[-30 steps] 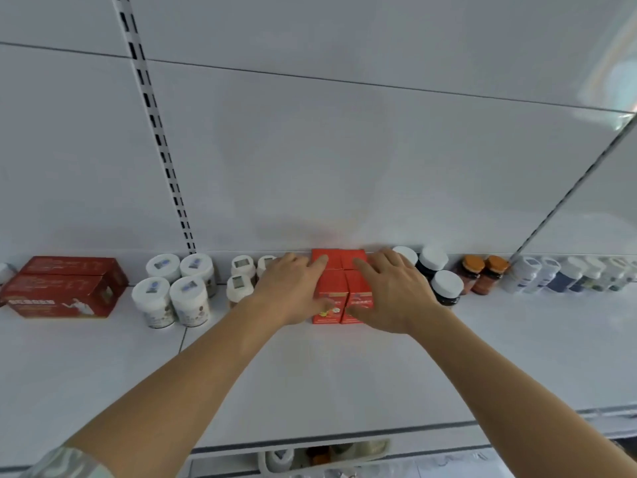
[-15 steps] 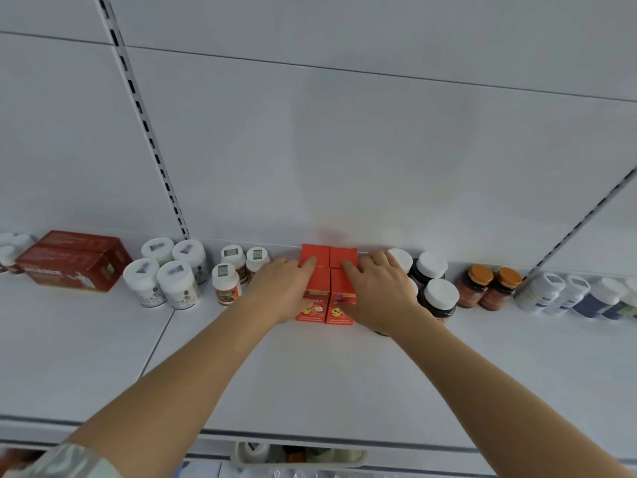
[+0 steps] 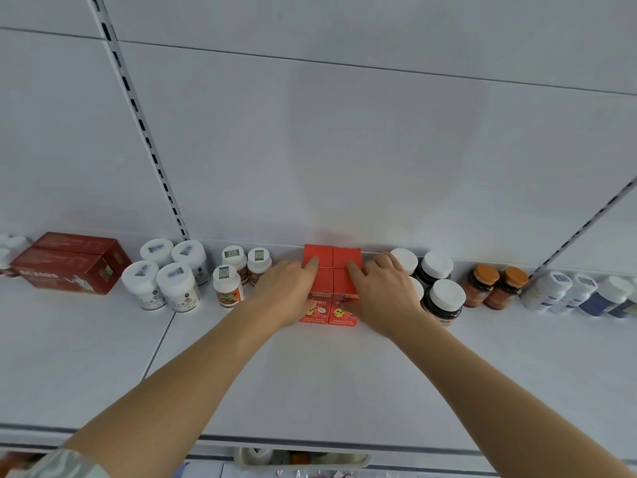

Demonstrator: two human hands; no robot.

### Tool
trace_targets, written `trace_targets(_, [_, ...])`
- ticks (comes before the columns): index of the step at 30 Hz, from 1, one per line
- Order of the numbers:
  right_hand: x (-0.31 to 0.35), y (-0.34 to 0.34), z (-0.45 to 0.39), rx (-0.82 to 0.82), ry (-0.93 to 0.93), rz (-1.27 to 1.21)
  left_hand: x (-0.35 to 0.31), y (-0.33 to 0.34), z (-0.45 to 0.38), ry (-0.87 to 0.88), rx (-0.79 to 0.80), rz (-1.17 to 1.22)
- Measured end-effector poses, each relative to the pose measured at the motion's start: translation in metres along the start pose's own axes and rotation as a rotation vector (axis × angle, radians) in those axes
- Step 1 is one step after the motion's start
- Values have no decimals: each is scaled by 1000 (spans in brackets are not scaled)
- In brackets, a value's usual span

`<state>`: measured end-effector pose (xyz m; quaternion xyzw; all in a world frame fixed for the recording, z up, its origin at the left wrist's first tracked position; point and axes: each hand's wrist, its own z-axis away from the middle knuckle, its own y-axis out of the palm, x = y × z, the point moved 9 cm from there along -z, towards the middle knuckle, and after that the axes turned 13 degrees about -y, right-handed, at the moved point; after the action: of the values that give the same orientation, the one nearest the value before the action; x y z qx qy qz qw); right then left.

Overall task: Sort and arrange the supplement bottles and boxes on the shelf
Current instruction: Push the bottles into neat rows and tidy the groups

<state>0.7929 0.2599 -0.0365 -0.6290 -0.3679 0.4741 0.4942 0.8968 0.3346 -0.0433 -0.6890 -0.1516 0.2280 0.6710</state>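
White shelf, back row, left to right: dark red cartons at 9 o'clock, white-capped jars, small labelled bottles. Centre, 12 o'clock: four orange-red boxes in a tight block against the back panel; left hand and right hand lie flat against its sides, fingers straight, index tips on top. At 3 o'clock: dark white-lidded jars, orange-lidded jars, blue-white bottles.

the left hand and right hand cover the outer sides of the red boxes, so the fingers' hold there cannot be told. print on the box fronts is too small to read. a white-capped bottle sits mostly hidden behind the right hand. white bottles at the far left are cut off by the edge. items in a tray below the shelf are blurred.
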Motion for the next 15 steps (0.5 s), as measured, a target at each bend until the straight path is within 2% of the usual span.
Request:
trace_targets(7, [1, 2, 1, 26, 17, 41, 2, 4, 0, -17, -9, 24])
trace_targets(15, [3, 3, 5, -23, 49, 1, 1, 6, 1, -3, -30, 21])
